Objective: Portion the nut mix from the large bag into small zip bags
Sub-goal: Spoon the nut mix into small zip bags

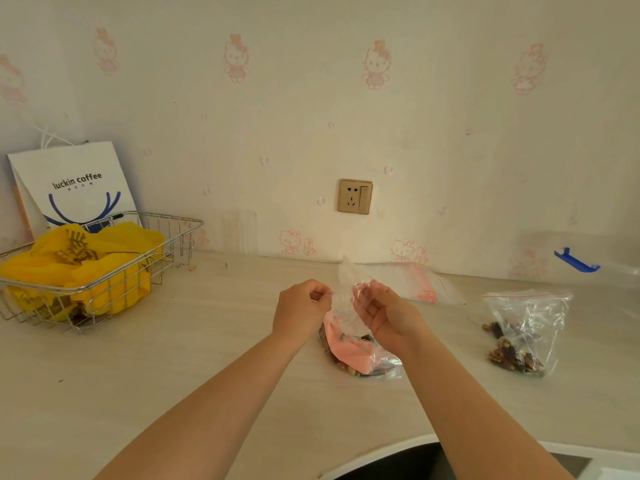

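Clear plastic, a small zip bag (346,292), is up between your hands and looks empty. Your left hand (300,308) pinches its edge. Your right hand (382,311) holds the other side, fingers loosely curled. Under them, mid-counter, lies the large bag (360,355) of nut mix. One filled zip bag (523,330) sits toward the right edge, so I think one portion is done. Spare zip bags (422,282) wait by the back wall.

Pale wallpaper (311,116) (printed with pink cartoon cats) rises behind a light wood-grain worktop (173,358); a gold socket (355,196) sits low on it.
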